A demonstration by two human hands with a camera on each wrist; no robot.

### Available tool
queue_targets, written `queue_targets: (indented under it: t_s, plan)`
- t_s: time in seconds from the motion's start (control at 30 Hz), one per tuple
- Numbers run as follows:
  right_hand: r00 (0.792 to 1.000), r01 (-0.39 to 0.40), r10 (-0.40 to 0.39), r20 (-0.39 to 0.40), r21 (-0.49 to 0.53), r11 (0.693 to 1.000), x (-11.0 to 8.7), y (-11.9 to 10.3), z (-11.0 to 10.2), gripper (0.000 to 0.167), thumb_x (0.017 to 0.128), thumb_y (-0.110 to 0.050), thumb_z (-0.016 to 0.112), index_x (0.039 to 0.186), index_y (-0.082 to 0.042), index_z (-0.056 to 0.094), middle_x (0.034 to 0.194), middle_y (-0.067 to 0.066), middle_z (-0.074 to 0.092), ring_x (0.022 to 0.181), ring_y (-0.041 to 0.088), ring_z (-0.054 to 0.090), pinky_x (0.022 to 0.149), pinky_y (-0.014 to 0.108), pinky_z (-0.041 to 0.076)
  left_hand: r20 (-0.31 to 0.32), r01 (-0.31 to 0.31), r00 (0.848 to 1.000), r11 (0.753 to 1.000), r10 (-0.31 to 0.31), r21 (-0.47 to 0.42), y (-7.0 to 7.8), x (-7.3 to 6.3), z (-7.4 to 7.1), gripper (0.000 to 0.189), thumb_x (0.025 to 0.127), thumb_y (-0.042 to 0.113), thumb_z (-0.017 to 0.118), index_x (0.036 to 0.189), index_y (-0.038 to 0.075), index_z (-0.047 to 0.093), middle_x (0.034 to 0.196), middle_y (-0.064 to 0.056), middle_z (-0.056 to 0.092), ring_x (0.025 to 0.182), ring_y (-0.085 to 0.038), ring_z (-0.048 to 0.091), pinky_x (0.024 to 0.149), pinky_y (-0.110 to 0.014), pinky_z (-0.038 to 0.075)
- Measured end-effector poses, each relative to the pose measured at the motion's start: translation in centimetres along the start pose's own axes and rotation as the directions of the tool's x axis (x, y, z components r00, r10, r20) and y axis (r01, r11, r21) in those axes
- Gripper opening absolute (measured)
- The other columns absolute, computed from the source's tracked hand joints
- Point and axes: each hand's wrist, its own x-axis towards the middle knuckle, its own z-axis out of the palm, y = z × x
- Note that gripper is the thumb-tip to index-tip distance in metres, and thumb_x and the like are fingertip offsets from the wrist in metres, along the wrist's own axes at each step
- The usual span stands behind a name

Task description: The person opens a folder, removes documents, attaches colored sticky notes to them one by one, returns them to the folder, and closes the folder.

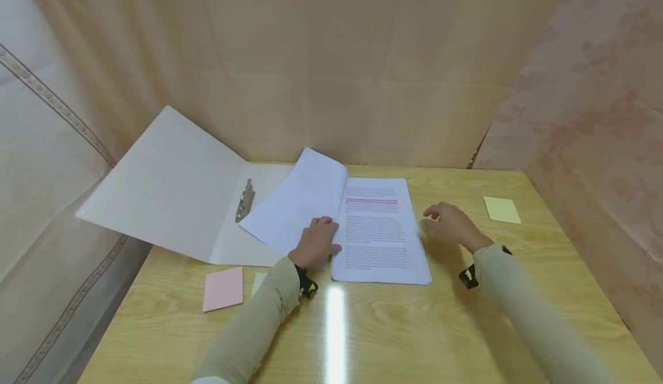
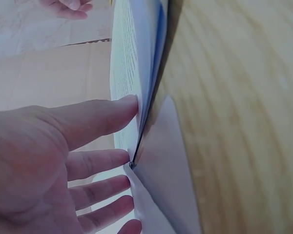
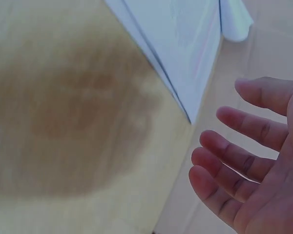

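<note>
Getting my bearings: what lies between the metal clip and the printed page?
The head view shows a curled white sheet, partly over the open folder, the left hand touching it.

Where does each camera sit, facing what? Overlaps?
Head: head-worn, facing forward and down at pages and folder; left hand, right hand and sleeves show.
Left wrist: on that wrist, facing pages edge-on; both hands show.
Right wrist: on that wrist, facing table and pages; right hand shows.
Shared by wrist views: pages, table, right hand.
</note>
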Motion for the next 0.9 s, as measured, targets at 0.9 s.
queue_targets:
  t_s: [0.9]
  plan:
    - [0.936,-0.282,0.273,-0.221,-0.009,0.959,1.1,11.2,-4.0,0.054,0.101,-0.031,0.043,0.122,0.018,0.053,0.120,0.039,0.056,0.103,0.052,0.058,0.077,0.056,0.050,0.003,0.039,0.999,0.999,-0.038,-0.020,0.0,0.4,0.3,0.058,0.088,0.032,0.072,0.137,0.009,0.053,0.146,-0.010,0.045,0.136,-0.031,0.037,0.108,-0.050,0.037]
